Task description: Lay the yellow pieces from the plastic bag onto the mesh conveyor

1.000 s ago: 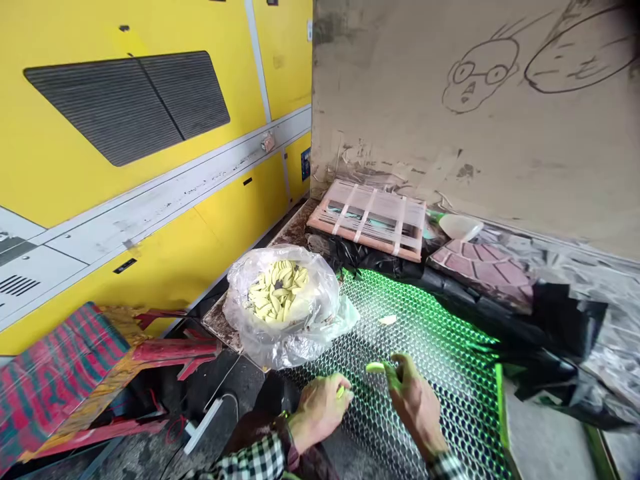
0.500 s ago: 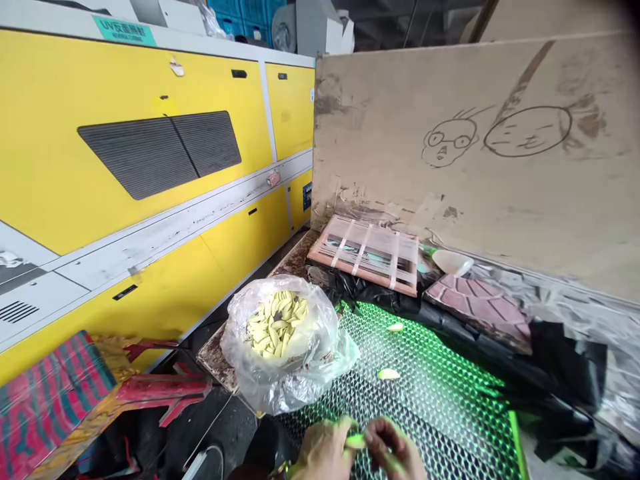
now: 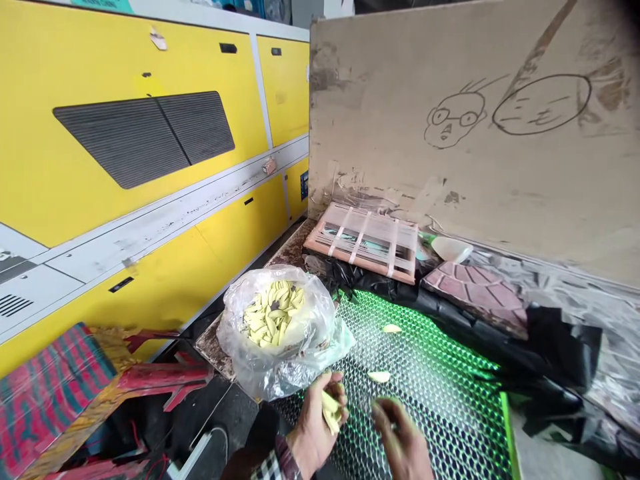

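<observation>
My left hand is curled around several pale yellow crescent-shaped pieces, palm turned up at the near edge of the mesh belt. To its right, over the green-lit mesh belt, my right hand hovers with bent fingers. Its fingertips are blurred, and I see no piece in it. Two similar pieces lie apart on the belt: one crescent piece just beyond my right hand, another crescent piece farther back. A clear plastic bag left of the belt holds a heap of these pieces.
A yellow machine runs along the left, and a cardboard sheet with drawn faces stands behind. A framed panel, a white bowl and black plastic border the belt. A red-striped stool stands lower left.
My hands have moved apart; the left has turned palm up, showing the pieces in it, and the right has shifted right. The two belt pieces have moved slightly nearer. The view has tilted down.
</observation>
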A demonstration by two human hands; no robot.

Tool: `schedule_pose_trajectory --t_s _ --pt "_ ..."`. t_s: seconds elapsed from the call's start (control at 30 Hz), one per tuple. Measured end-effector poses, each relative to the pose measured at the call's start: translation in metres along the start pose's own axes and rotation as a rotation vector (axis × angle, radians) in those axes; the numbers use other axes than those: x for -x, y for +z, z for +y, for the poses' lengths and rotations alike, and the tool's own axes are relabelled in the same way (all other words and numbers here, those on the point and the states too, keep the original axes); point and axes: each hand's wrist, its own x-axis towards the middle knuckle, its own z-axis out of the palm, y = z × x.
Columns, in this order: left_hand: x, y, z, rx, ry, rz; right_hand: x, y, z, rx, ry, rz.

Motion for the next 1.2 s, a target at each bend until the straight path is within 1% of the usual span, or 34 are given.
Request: schedule_pose_trajectory --t_s 0.07,0.13,0.23,0.3,0.37,0.47,0.53,0.6,0.7,0.77,0.8,0.87,0.97,1.03,1.1,1.17,1.2 --pt "-0.001 0.010 -0.002 0.065 0.004 0.032 0.019 0.020 -0.011 -0.113 -0.023 -0.060" --pt "-0.001 0.019 -0.004 0.095 -0.018 0.028 0.031 0.036 -0.020 -0.171 -0.016 -0.054" --pt "-0.001 0.027 -0.007 0.102 -0.032 -0.002 0.033 0.043 -0.027 -0.207 0.039 0.000" --pt "-0.002 0.027 -0.006 0.102 -0.023 0.001 0.031 0.040 -0.025 -0.233 0.057 0.010" --pt "-0.004 0.026 -0.002 0.113 -0.019 0.030 0.031 0.032 -0.019 -0.296 0.097 -0.010" --pt "-0.007 0.022 0.005 0.131 -0.012 0.068 0.030 0.018 -0.004 -0.464 0.246 -0.024" --pt "-0.006 0.017 0.008 0.104 -0.002 0.081 0.026 0.008 0.004 -0.571 0.339 -0.022" --pt "-0.005 0.009 0.007 -0.006 0.005 0.101 0.020 0.000 0.010 -0.640 0.391 -0.023" --pt "-0.003 -0.004 0.000 -0.296 0.005 0.076 0.012 -0.006 0.012 -0.671 0.418 -0.012" --pt "0.000 -0.013 -0.006 -0.438 -0.009 0.024 0.011 -0.007 0.013 -0.637 0.427 0.007" --pt "0.001 -0.016 -0.008 -0.470 -0.016 0.006 0.013 -0.006 0.014 -0.613 0.427 0.019" --pt "0.004 -0.022 -0.011 -0.483 -0.036 0.001 0.018 -0.004 0.017 -0.564 0.422 0.025" --pt "0.010 -0.027 -0.010 -0.467 -0.034 0.001 0.031 0.000 0.026 -0.451 0.385 -0.025" --pt "0.012 -0.028 -0.007 -0.451 -0.036 -0.007 0.034 0.001 0.030 -0.261 0.321 -0.012" --pt "0.013 -0.028 -0.005 -0.425 -0.055 -0.009 0.028 -0.003 0.033 -0.010 0.221 0.078" --pt "0.013 -0.028 -0.005 -0.410 -0.069 -0.010 0.011 -0.010 0.035 0.207 0.105 0.162" --pt "0.013 -0.027 -0.005 -0.406 -0.067 -0.015 -0.001 -0.015 0.036 0.282 0.042 0.181"
